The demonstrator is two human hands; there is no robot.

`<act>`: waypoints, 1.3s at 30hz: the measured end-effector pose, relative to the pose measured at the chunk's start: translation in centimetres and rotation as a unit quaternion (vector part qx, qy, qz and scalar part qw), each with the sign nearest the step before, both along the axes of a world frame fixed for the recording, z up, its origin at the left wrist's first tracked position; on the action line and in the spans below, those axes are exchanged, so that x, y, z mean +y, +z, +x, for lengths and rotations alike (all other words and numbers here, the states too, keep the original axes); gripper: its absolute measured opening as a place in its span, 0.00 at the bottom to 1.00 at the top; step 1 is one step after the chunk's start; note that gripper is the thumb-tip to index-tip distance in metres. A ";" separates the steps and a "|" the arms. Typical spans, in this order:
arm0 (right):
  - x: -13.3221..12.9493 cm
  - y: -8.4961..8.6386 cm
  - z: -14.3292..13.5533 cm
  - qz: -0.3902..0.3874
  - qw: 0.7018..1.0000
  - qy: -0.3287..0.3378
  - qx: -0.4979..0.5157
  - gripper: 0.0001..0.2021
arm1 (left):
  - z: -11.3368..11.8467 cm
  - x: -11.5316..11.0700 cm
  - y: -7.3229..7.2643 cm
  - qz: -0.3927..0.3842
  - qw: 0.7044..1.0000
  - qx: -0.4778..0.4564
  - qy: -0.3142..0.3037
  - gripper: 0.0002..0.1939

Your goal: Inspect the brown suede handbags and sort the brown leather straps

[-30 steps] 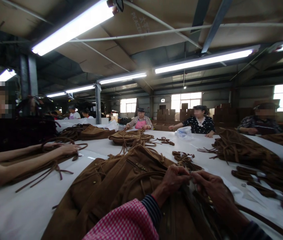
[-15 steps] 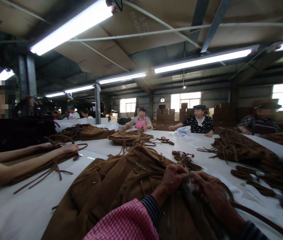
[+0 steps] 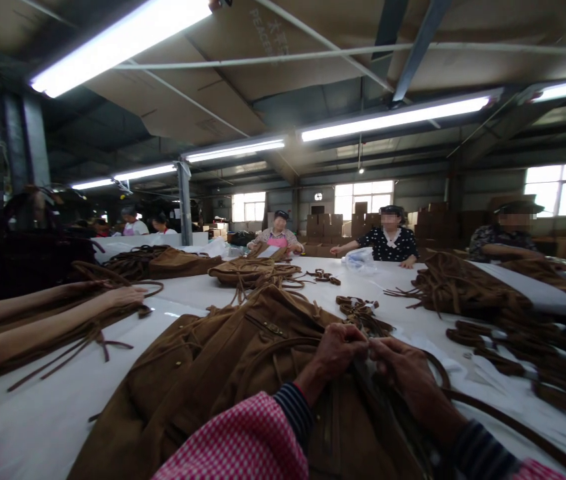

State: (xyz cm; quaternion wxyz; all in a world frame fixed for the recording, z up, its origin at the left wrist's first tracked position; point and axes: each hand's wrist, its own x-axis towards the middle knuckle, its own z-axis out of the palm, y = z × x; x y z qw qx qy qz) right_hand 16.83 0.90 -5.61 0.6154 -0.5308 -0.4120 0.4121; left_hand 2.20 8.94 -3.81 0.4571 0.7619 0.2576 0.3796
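A large brown fabric bag (image 3: 177,380) lies on the table in front of me, with a zipped pocket and thin cords on its upper side. Over its right part, my left hand (image 3: 337,350) is closed in a pinch, thumb against fingers. My right hand (image 3: 405,375) pinches close beside it, fingertips almost touching. What sits between the fingertips is too small to make out; a pale, translucent strip seems to hang below them. From under my right wrist a brown strap (image 3: 507,420) curves to the lower right.
Bundled brown straps (image 3: 357,308) lie just beyond my hands, and more bundles (image 3: 507,353) to the right. Other brown bags (image 3: 467,287) rest on the white table (image 3: 173,307). At left a co-worker's hands (image 3: 125,297) touch another bag. Several people stand across the table.
The whole view has shifted slightly, so things appear a little further left. Both my hands keep their pinch at the same spot over the bag.
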 end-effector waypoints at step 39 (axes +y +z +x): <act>-6.0 1.3 8.4 0.021 0.978 -0.017 -0.207 0.09 | -0.1 -3.1 2.8 0.261 0.908 0.286 0.161 0.24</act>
